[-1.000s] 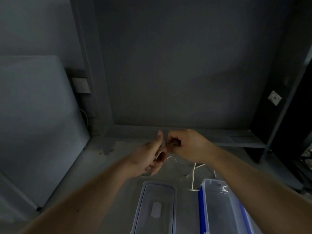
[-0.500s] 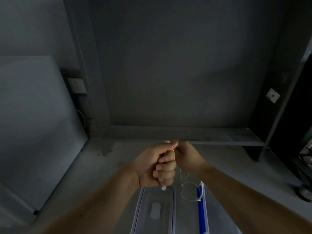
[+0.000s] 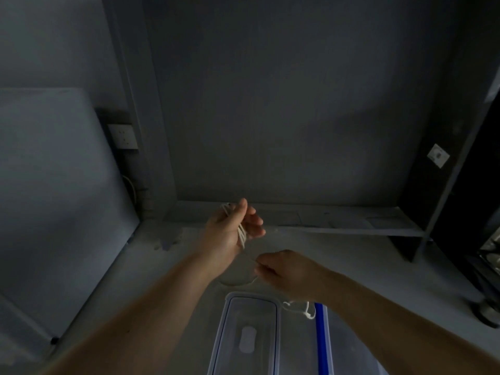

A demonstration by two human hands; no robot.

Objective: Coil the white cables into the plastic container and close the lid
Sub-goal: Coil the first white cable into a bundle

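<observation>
My left hand (image 3: 230, 231) is raised palm-up, with several loops of white cable (image 3: 240, 230) lying across its palm under loosely bent fingers. My right hand (image 3: 284, 270) is lower and to the right, pinching a strand of the same cable. The strand sags in a loop toward the floor between the hands. Another piece of white cable (image 3: 304, 311) lies by the rim of the clear plastic container (image 3: 341, 347), which has a blue edge strip. The clear lid (image 3: 247, 336) lies flat to the left of the container.
A grey floor runs to a low ledge (image 3: 311, 220) at the foot of the grey wall. A pale panel (image 3: 54, 198) leans at the left beside a wall socket (image 3: 123, 136). Dark shelving (image 3: 460, 171) stands at the right, with a round dark object (image 3: 487, 311) on the floor.
The hands, pressed together half a second ago, have parted. My left hand has opened upward with the loops; my right has dropped down and right, drawing a strand.
</observation>
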